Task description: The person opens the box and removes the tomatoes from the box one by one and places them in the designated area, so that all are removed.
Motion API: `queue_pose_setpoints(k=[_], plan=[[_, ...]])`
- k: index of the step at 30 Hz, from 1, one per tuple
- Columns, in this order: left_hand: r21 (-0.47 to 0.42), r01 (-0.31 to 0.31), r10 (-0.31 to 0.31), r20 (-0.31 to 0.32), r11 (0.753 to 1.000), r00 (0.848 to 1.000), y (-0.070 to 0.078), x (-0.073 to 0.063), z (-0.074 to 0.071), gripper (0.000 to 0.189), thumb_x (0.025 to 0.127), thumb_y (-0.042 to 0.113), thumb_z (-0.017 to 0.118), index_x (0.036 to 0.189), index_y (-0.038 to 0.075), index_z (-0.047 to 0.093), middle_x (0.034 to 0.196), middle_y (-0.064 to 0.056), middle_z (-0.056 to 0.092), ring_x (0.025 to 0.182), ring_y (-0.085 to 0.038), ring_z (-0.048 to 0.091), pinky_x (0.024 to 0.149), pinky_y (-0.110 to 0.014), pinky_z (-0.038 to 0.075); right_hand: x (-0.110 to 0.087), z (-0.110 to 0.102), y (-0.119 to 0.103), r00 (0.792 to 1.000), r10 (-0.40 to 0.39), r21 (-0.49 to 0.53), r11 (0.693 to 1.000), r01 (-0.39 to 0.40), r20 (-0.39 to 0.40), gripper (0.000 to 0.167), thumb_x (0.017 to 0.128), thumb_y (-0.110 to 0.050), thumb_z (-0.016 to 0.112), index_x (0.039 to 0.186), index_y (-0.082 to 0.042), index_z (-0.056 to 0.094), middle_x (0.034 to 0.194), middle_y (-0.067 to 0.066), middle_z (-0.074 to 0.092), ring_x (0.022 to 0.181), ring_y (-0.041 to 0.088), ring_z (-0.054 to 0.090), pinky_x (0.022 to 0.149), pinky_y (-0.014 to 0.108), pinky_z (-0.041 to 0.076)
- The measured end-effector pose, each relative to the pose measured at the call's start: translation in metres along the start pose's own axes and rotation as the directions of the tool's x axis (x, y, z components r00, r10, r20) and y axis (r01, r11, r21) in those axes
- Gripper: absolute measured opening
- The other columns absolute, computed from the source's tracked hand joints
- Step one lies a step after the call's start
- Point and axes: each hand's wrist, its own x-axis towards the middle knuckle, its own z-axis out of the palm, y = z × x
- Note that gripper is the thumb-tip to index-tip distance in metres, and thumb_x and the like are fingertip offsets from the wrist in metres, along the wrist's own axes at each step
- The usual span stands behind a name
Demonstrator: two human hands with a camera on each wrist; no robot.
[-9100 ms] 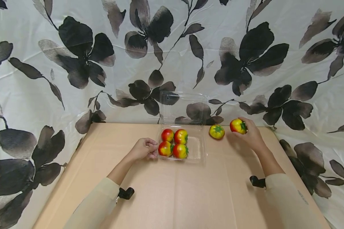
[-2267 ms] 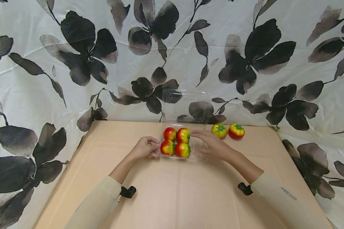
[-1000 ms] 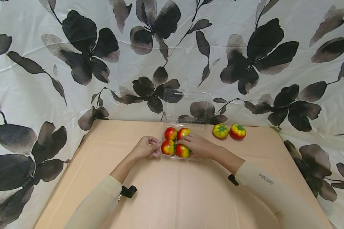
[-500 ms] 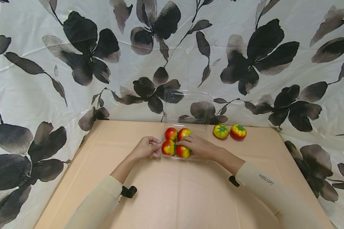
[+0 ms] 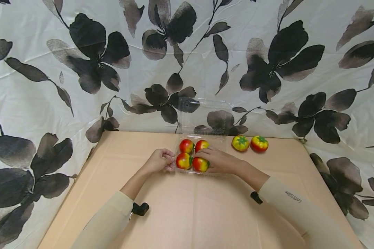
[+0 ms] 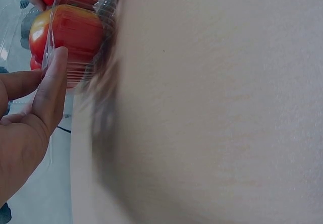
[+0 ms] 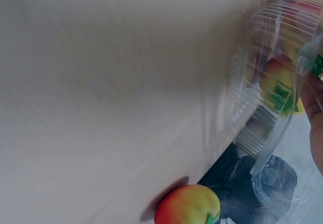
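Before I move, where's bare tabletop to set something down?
Bare: tabletop between left sleeve and right sleeve, in front of the container; also beyond the left grip. Crowded: the container, with four fruits and the right grip; right of it, two loose fruits.

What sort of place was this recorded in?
Probably a makeshift indoor recording setup: a floral-print cloth hangs behind and beside a tan work surface, and wrist-worn black devices show too. Nothing beyond the cloth is visible.
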Motion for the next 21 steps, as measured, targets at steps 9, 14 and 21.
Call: queue_pose_setpoints(k=[9, 14, 21], plan=[[0.003, 0.004, -0.004, -0.004, 1.0, 1.0, 0.0002, -0.0006, 0.0004, 0.022, 0.099, -0.004, 0.063, 0.118, -0.014, 0.057, 0.083, -0.014, 0.064, 0.065, -0.018, 0.071, 0.063, -0.033, 0.066, -0.0036, -0.0063, -0.0025, 0.998, 0.055, 0.064, 0.996, -0.057, 0.026, 0.073, 0.083, -0.021, 0.089, 0.147, -0.014, 0.054, 0.148, 0.007, 0.056, 0.137, 0.032, 0.05, 0.118, 0.049, 0.047], [0.008, 0.005, -0.005, -0.009, 1.0, 1.0, 0.0, -0.0003, 0.0004, 0.022, 0.099, -0.004, 0.064, 0.118, -0.012, 0.058, 0.084, -0.014, 0.065, 0.065, -0.018, 0.071, 0.065, -0.035, 0.067, -0.0045, -0.0053, -0.0019, 0.998, 0.065, 0.073, 0.995, -0.066, 0.016, 0.073, 0.082, -0.022, 0.089, 0.146, -0.015, 0.055, 0.147, 0.009, 0.057, 0.138, 0.033, 0.05, 0.119, 0.051, 0.045], [0.012, -0.011, 0.011, -0.003, 1.0, 1.0, -0.001, -0.0004, -0.0004, 0.022, 0.099, -0.005, 0.063, 0.118, -0.014, 0.058, 0.084, -0.016, 0.065, 0.065, -0.018, 0.071, 0.064, -0.035, 0.067, -0.0069, -0.0053, -0.0033, 0.996, 0.085, 0.092, 0.992, -0.082, -0.029, 0.073, 0.082, -0.024, 0.089, 0.145, -0.012, 0.054, 0.145, 0.009, 0.058, 0.136, 0.031, 0.052, 0.119, 0.05, 0.046]])
